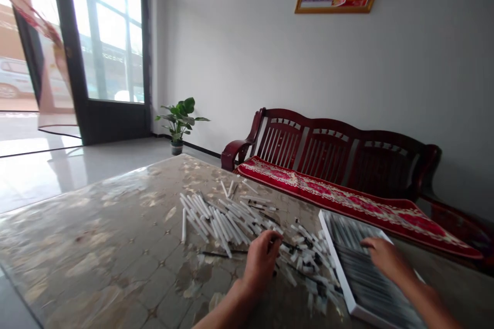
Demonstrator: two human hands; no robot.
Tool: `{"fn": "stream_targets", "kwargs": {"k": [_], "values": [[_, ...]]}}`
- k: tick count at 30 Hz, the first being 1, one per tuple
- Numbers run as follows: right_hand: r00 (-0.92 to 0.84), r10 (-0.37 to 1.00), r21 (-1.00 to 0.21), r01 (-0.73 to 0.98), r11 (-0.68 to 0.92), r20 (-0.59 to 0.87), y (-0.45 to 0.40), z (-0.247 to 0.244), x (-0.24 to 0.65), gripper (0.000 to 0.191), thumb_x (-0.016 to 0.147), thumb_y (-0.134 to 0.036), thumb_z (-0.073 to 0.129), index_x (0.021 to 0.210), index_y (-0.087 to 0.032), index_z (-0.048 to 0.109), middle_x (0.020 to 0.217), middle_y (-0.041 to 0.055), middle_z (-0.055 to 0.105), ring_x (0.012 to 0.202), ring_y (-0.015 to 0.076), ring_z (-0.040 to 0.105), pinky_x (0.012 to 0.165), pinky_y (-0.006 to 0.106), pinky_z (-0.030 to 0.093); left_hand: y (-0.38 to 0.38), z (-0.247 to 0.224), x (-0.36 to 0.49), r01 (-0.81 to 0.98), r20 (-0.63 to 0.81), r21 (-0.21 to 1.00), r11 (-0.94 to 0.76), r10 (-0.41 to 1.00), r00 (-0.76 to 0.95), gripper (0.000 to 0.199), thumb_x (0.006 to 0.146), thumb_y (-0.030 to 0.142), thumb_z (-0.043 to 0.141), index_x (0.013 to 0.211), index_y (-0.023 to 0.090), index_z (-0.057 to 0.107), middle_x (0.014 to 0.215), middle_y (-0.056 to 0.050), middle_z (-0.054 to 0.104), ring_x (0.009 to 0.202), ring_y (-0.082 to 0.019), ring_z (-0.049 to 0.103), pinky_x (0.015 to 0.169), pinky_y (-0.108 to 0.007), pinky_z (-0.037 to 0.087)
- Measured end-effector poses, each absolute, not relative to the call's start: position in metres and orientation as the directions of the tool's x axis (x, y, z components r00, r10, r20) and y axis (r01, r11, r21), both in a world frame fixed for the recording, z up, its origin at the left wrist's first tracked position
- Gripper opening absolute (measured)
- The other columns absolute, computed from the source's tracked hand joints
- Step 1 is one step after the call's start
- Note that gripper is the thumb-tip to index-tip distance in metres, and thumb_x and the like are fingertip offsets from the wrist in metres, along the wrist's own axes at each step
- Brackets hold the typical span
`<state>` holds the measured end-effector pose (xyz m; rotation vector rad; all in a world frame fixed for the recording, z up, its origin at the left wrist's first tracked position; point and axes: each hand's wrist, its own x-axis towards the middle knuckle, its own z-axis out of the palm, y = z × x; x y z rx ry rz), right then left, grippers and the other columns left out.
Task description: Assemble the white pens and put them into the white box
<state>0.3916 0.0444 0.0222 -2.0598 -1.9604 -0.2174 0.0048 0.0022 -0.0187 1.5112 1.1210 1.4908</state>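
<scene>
My left hand (263,257) is closed, its fingers curled together at the right end of a pile of white tubes (216,218); what it holds, if anything, is hidden. Small clear and black pieces (312,252) lie scattered between my two hands. A white box (343,277) on the right holds rows of dark, thin sticks. Over the upper part of this box is my right hand (376,249), fingers bent toward its contents and blurred, so I cannot make out whether they grip a stick. A few thin black sticks (224,254) lie below the tubes.
All of this rests on a table with a patterned, glossy cover (116,247). Behind the table stands a dark red wooden bench (324,149) with a red floral runner (347,198). A potted plant (177,123) is on the floor near the glass door (108,41).
</scene>
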Motion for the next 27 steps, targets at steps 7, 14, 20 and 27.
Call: {"fn": "stream_targets", "kwargs": {"k": [7,14,20,27], "values": [[-0.203,0.934,-0.157,0.954,0.256,0.295,0.058,0.043,0.246,0.037,0.084,-0.021,0.041,0.102,-0.021,0.073,0.108,0.0075,0.072,0.104,0.0209,0.065,0.094,0.03,0.046,0.002,0.001,-0.012,0.037,0.427,0.896,-0.443,0.836,-0.344,0.017,0.085,0.031,0.055,0.087,0.02,0.068,0.082,-0.004,0.071,0.077,-0.017,0.065,0.074,-0.027,0.05],[-0.226,0.959,-0.186,0.948,0.257,0.17,0.101,0.032,0.119,0.044,0.087,-0.021,0.048,0.13,-0.017,0.059,0.134,0.0116,0.058,0.124,0.0221,0.053,0.104,0.03,0.038,0.014,0.038,-0.049,-0.144,0.212,0.921,-0.361,0.776,-0.594,0.024,0.08,0.028,0.055,0.099,0.018,0.064,0.102,-0.01,0.072,0.096,-0.022,0.066,0.09,-0.036,0.049],[-0.206,0.971,-0.197,0.954,0.227,0.124,0.155,0.014,0.066,0.052,0.091,-0.028,0.046,0.142,-0.017,0.046,0.15,0.0135,0.042,0.136,0.0255,0.041,0.109,0.037,0.033,0.028,0.042,-0.145,0.346,0.304,0.929,-0.132,0.805,-0.509,0.043,0.082,0.031,0.052,0.123,0.019,0.059,0.128,-0.013,0.064,0.123,-0.027,0.055,0.105,-0.042,0.039],[-0.192,0.98,-0.217,0.956,0.197,0.046,0.215,-0.007,0.038,0.058,0.095,-0.045,0.038,0.147,-0.02,0.038,0.158,0.015,0.027,0.143,0.032,0.029,0.111,0.05,0.027,0.062,0.015,-0.25,0.871,0.169,0.393,0.295,0.908,-0.384,0.063,0.091,0.057,0.035,0.146,0.026,0.044,0.156,-0.015,0.036,0.145,-0.038,0.024,0.113,-0.057,0.02]]}}
